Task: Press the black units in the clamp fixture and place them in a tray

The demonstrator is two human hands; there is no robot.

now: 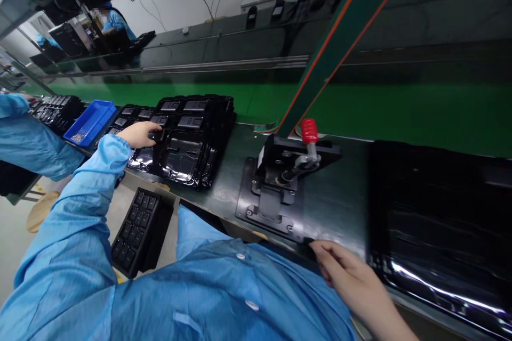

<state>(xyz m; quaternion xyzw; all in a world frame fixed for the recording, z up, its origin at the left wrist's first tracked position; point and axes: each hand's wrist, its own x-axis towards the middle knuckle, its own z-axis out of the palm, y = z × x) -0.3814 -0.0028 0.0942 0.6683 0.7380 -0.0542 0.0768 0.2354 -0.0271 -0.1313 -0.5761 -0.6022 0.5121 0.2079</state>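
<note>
My left hand reaches over a stack of black plastic trays. Its thumb and index finger close around a small dark rectangular part above the tray. Several similar dark parts sit in the compartments of the upper tray. At the bench's front edge, my right hand is pinched on a tiny black thing, too small to name. Just left of that hand stands a toggle clamp fixture on a metal base. Its red handle points upward.
A blue bin with small metal pieces lies left of the trays. Glossy black trays or sheeting cover the bench at right. A green post rises behind the fixture. Below the bench stands a black compartment tray. A co-worker's blue sleeve shows at left.
</note>
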